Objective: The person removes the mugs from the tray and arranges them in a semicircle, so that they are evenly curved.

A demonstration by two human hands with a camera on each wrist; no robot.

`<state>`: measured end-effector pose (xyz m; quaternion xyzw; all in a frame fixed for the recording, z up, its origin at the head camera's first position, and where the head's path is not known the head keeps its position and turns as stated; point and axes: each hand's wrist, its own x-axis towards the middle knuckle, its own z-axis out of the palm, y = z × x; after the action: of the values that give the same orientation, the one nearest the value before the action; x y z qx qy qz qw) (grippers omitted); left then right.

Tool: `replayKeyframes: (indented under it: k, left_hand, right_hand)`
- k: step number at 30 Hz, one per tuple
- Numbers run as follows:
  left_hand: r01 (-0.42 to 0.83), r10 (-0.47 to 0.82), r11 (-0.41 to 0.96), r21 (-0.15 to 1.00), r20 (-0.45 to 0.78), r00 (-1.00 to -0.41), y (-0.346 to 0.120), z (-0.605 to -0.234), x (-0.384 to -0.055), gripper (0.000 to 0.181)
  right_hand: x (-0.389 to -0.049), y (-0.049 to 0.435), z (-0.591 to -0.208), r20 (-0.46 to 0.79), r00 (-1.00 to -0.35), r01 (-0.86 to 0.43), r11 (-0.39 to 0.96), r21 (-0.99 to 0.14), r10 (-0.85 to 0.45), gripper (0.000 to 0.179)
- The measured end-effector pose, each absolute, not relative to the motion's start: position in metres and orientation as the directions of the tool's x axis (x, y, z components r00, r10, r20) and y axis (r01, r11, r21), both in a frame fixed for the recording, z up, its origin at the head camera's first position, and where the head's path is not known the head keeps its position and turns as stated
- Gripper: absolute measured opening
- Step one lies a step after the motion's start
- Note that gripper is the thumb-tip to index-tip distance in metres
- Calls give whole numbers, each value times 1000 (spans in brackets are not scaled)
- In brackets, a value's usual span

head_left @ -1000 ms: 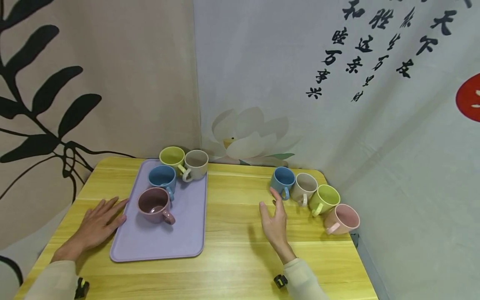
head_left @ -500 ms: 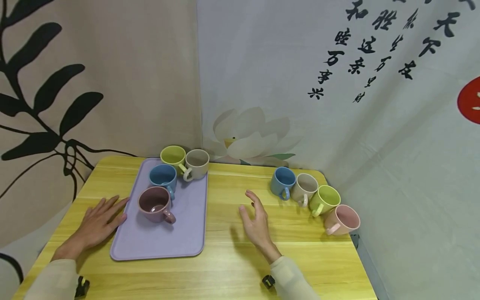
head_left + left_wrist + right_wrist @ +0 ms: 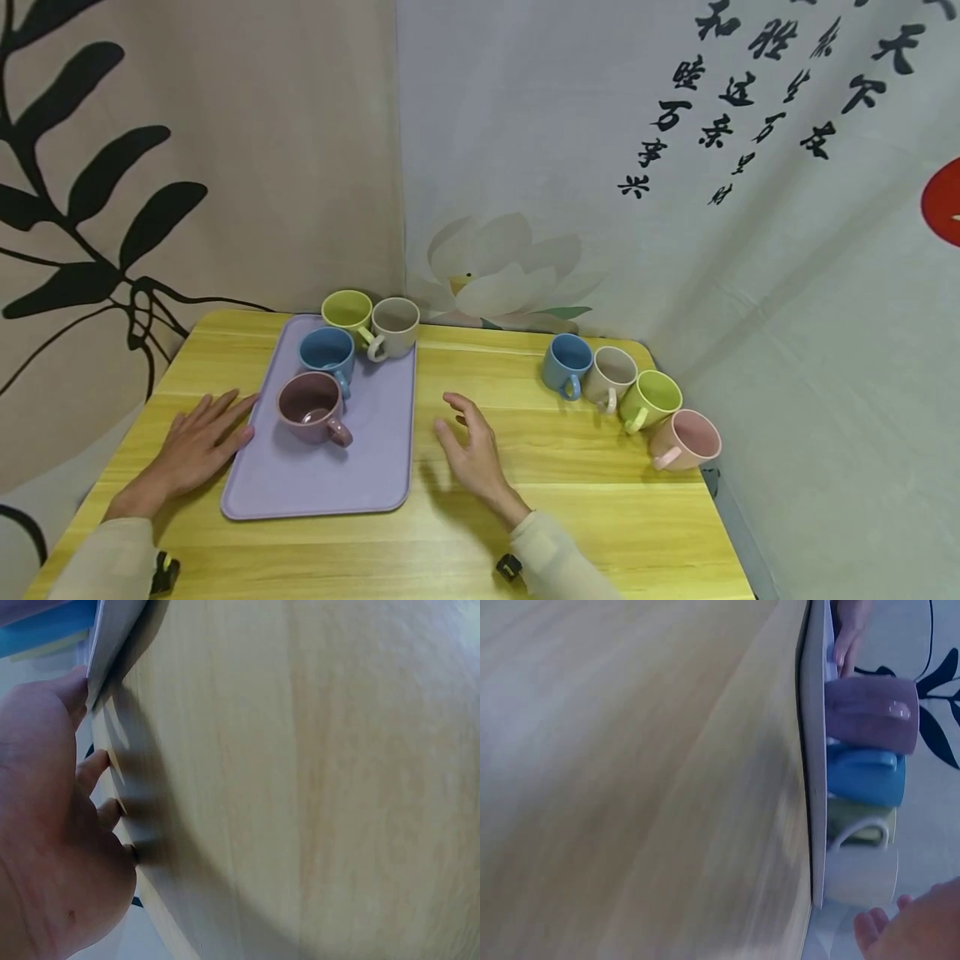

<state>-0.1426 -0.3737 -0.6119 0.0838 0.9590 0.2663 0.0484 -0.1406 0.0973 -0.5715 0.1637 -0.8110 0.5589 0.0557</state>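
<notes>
My left hand (image 3: pixel 197 446) lies on the table with fingers spread, the fingertips at the left rim of the lilac tray (image 3: pixel 322 492). Just right of that tray, my right hand (image 3: pixel 474 454) is over the table with relaxed fingers and nothing in it. Standing on the tray are a mauve mug (image 3: pixel 303 417), a blue mug (image 3: pixel 321 348), a green mug (image 3: pixel 343 308) and a grey mug (image 3: pixel 397 321). The right wrist view shows the mauve mug (image 3: pixel 870 720) and blue mug (image 3: pixel 866 780) from the side.
Along the table's right side stand a second blue mug (image 3: pixel 564 362), a cream mug (image 3: pixel 606 375), a second green mug (image 3: pixel 652 396) and a pink mug (image 3: pixel 688 442). A printed curtain (image 3: pixel 510 150) hangs behind the wooden table (image 3: pixel 600 508).
My right hand has moved left, away from the right-hand blue mug and toward the tray, holding nothing. The left hand and all the mugs have stayed in place.
</notes>
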Motion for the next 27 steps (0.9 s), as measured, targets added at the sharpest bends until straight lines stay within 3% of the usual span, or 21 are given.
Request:
replayKeyframes:
  k: [14, 27]
  left_hand:
    - [154, 197, 839, 521, -29, -980, -374, -611, -143, 68]
    - [143, 190, 845, 516, -40, -981, -374, -613, -143, 68]
  right_hand:
    - [-139, 51, -566, 283, -908, -367, 260, -893, -308, 48]
    - [-139, 12, -564, 147, -884, -296, 288, -911, -444, 52]
